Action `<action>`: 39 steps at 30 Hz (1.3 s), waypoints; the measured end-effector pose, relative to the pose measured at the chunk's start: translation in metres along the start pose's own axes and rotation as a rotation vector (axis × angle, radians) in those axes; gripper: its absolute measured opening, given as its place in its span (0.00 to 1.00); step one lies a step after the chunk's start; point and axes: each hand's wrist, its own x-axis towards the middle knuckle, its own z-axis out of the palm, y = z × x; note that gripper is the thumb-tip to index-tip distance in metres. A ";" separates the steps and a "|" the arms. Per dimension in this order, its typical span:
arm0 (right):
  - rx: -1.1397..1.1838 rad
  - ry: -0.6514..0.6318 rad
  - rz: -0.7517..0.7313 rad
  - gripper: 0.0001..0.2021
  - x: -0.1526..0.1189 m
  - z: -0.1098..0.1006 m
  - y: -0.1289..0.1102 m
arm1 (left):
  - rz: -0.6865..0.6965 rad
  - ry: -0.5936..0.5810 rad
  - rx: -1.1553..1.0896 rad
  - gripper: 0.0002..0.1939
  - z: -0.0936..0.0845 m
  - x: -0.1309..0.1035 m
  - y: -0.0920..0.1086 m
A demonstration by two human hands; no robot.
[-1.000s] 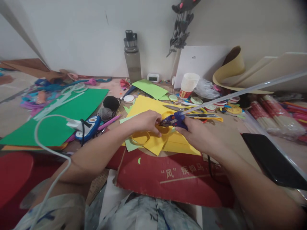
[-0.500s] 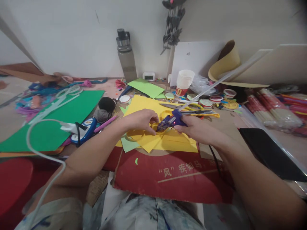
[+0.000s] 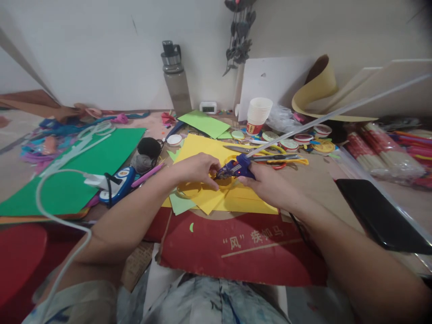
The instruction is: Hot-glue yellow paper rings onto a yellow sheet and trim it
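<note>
My right hand (image 3: 270,184) is wrapped round the handle of a dark blue hot glue gun (image 3: 238,166). A small red light glows on its body, and a long clear glue stick (image 3: 303,128) juts from its back end up to the right. The gun's nozzle points left, into the space between the fingers of my left hand (image 3: 199,171). Those fingers are curled, seemingly pinching a bent yellow paper piece (image 3: 225,183) whose shape is partly hidden. Below both hands lie sheets of yellow paper (image 3: 253,203) and a pale green scrap (image 3: 182,202).
Scissors (image 3: 236,149) and a utility knife (image 3: 276,157) lie just beyond the gun. Paper cups (image 3: 259,116), a bottle (image 3: 177,85) and green sheets (image 3: 111,153) stand or lie around. A red cardboard (image 3: 243,252) overhangs the front edge; a black phone (image 3: 378,213) lies right.
The glue gun has shifted slightly left and up, its nozzle closer to my left fingers, and its glue stick lies at a lower angle. My left hand has barely moved.
</note>
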 end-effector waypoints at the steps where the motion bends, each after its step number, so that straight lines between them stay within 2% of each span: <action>1: -0.010 0.005 -0.002 0.08 -0.001 0.001 -0.001 | -0.008 0.001 0.010 0.17 0.000 0.000 0.002; 7: -0.088 0.046 0.012 0.12 -0.010 -0.003 -0.015 | -0.053 -0.011 0.035 0.17 0.000 0.002 0.006; 16: -0.323 0.069 -0.010 0.09 -0.025 -0.012 -0.029 | 0.000 0.037 -0.025 0.17 0.010 0.004 -0.008; 21: -0.426 0.051 -0.023 0.08 -0.036 -0.021 -0.040 | -0.010 0.020 0.000 0.19 0.008 0.003 -0.004; 25: -0.452 0.046 0.027 0.09 -0.038 -0.028 -0.044 | 0.003 0.063 0.038 0.22 0.006 0.000 0.000; 30: -0.433 0.044 0.085 0.11 -0.036 -0.031 -0.042 | -0.056 0.084 0.009 0.18 -0.002 -0.005 0.003; 33: -0.382 0.066 0.087 0.11 -0.035 -0.031 -0.036 | -0.079 0.072 0.007 0.20 -0.003 -0.006 0.004; 36: -0.309 0.110 0.055 0.12 -0.034 -0.030 -0.025 | -0.099 0.079 0.037 0.26 0.004 -0.004 0.009; 39: -0.278 0.137 0.039 0.14 -0.032 -0.031 -0.016 | -0.136 0.132 0.061 0.32 0.016 -0.001 0.019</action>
